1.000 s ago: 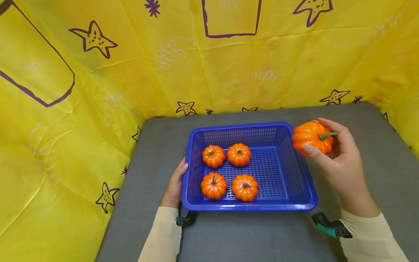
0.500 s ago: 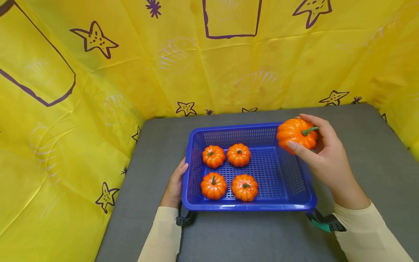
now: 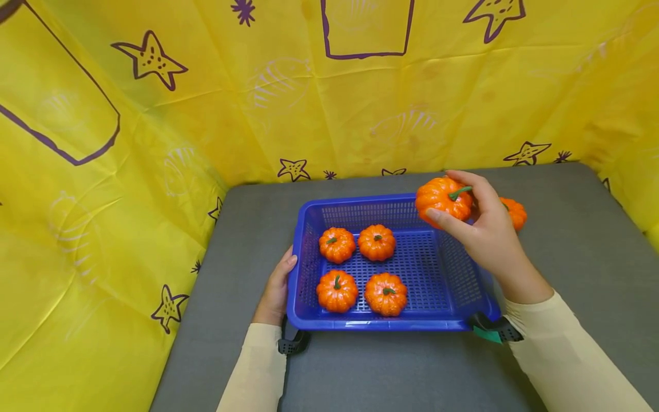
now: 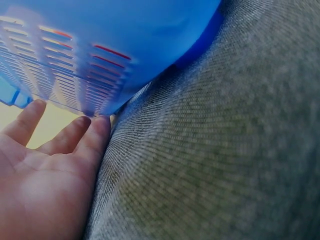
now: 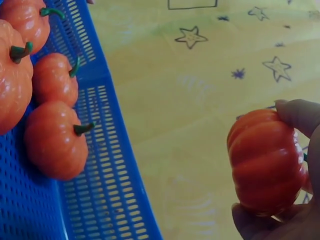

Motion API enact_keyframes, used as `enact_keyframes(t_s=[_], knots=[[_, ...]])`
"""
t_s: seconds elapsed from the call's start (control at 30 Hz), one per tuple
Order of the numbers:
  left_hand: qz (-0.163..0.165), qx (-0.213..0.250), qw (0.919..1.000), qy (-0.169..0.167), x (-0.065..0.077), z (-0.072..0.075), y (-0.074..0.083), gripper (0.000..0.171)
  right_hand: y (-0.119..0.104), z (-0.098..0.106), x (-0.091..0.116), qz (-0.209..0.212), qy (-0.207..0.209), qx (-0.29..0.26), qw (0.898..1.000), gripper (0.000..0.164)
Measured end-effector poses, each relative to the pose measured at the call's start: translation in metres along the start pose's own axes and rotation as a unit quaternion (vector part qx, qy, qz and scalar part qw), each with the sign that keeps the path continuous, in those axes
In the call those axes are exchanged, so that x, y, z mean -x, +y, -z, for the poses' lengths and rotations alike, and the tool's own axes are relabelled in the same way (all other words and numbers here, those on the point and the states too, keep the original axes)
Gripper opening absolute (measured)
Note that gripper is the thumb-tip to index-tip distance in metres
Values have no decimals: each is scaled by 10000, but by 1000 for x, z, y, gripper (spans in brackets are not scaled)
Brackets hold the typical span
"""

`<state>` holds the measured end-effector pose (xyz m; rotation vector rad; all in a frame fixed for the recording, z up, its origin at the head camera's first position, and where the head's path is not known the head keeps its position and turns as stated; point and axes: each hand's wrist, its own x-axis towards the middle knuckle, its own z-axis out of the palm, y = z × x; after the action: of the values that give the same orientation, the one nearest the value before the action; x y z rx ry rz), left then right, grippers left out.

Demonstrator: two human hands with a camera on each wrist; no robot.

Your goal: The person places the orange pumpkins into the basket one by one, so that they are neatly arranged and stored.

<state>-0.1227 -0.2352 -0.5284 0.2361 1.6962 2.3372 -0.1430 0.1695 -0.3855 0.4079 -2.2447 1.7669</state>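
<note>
My right hand (image 3: 486, 223) grips an orange pumpkin (image 3: 440, 197) with a green stem. It holds it in the air over the basket's far right corner, thumb on the near side and fingers behind. The blue plastic basket (image 3: 391, 325) has slotted walls, and several similar pumpkins (image 3: 337, 290) sit in its left and middle part. At the basket's left side, my left hand (image 3: 275, 290) holds the rim with its thumb. Its other fingers (image 4: 65, 137) touch the outer wall in the left wrist view. The held pumpkin (image 5: 265, 162) is partly covered by fingers in the right wrist view.
Another pumpkin (image 3: 515, 213) lies on the grey table (image 3: 597, 240) right of the basket, partly hidden behind my right hand. Yellow patterned cloth (image 3: 350, 114) hangs at the back and sides.
My right hand has carried the pumpkin left, from beside the basket's right rim to over its far right corner. The pumpkin behind it has come into sight. The left hand stays put.
</note>
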Motion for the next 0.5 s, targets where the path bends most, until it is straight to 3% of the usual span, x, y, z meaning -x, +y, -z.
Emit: enact_keyframes(t_s=[0.23, 0.5], knots=[[-26, 72, 10000, -48, -1, 2, -1, 68, 6, -8, -12, -99, -140, 238, 9996, 69], [-26, 102, 9999, -66, -1, 2, -1, 69, 16, -12, -25, -283, -293, 936, 9948, 74]])
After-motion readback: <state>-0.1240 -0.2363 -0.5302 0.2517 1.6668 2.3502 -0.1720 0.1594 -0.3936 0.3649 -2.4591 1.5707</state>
